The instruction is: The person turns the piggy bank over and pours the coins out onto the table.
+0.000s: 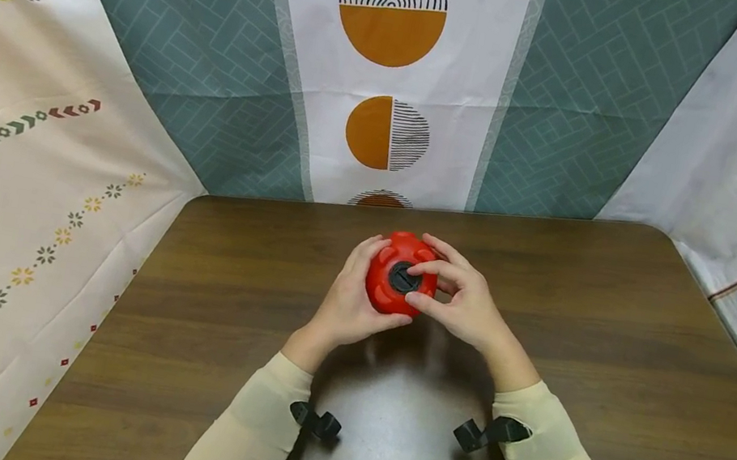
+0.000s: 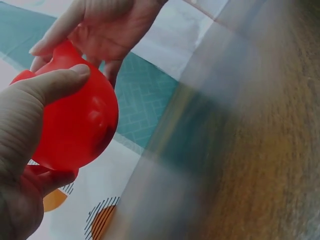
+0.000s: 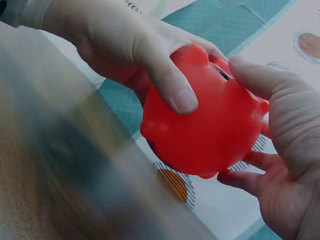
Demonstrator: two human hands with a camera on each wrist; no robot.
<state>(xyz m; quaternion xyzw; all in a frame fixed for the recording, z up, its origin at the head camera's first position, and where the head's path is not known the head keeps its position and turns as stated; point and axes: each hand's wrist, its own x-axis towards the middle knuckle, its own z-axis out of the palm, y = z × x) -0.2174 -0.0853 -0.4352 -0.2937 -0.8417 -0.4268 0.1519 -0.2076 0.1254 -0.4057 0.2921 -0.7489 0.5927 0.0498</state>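
Red and glossy, a knobbed ball with a black disc facing my head view is held above the wooden bench. I see the left hand curl its fingers round the left side; the right hand grips the right, thumb and index finger beside the disc.

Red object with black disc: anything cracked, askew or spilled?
Nothing stands out: the red object shows no visible crack or dent, its black disc sits centred, and no spill shows on the table. Covered parts can't be judged.
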